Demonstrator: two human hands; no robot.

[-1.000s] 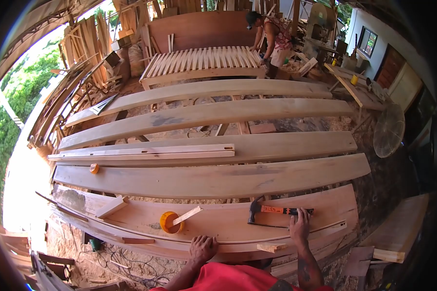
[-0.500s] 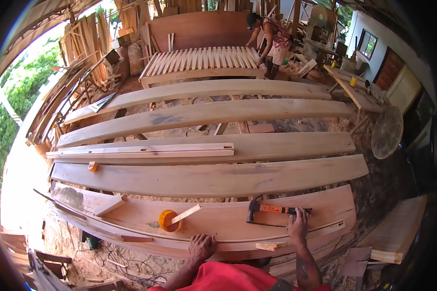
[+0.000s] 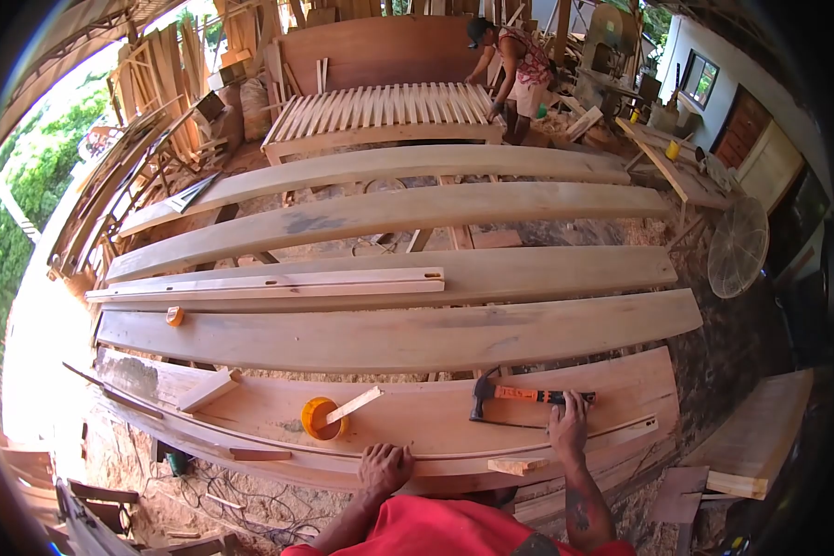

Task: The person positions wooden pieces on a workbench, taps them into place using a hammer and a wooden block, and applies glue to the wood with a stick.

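A long board (image 3: pixel 278 389) lies across in front of me, with a thin wooden strip (image 3: pixel 519 452) running along its near edge. My left hand (image 3: pixel 385 467) is closed over that edge and strip, fingers curled and knuckles up. Farther right, my right hand (image 3: pixel 568 427) has its fingers over the handle of a claw hammer (image 3: pixel 519 395), whose dark head points left. The hammer rests on the board. Left of it sits an orange tub (image 3: pixel 317 414) with a flat wooden stick (image 3: pixel 356 406) leaning out. A small wood scrap (image 3: pixel 515 466) lies between my hands.
Several long curved planks (image 3: pixel 398 329) lie parallel beyond the board. A tape measure (image 3: pixel 175 316) sits on the nearest one. At the back, a person (image 3: pixel 519 69) bends over a slatted wooden frame (image 3: pixel 380 111). A fan (image 3: pixel 739 246) stands at right; cords lie below left.
The view has tilted very slightly, so the far planks appear a little higher. My hands, the hammer and the tub hold their places.
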